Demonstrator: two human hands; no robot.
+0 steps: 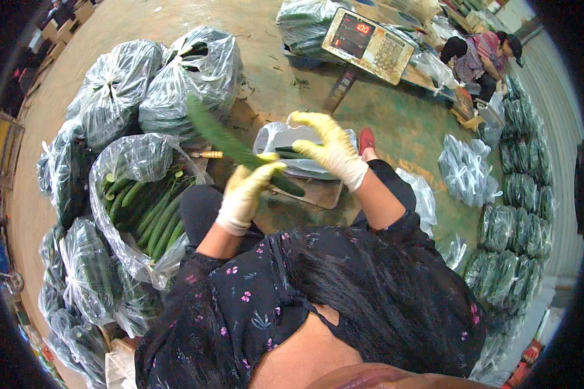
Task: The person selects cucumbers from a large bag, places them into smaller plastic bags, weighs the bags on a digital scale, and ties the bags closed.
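A long green cucumber point(220, 135) slants across the front of my body, gripped near its lower end by my left hand point(243, 194) in a yellow-and-white glove. To the right, my gloved right hand point(329, 150) curves over a white plastic bag point(272, 134), its thumb and fingers apart. Whether a fingertip touches the bag's edge I cannot tell. Inside that bag lie a few cucumbers point(289, 153). The bag rests on the metal platform point(315, 193) of a scale, whose display head point(368, 45) stands on a post beyond it.
An opened clear bag of cucumbers point(150, 217) stands by my left leg. Full, tied bags point(188, 78) crowd the left side. White plastic bags point(467, 170) lie on the floor at right, before stacked bagged cucumbers point(522, 188). Another person point(483, 61) sits at the far right.
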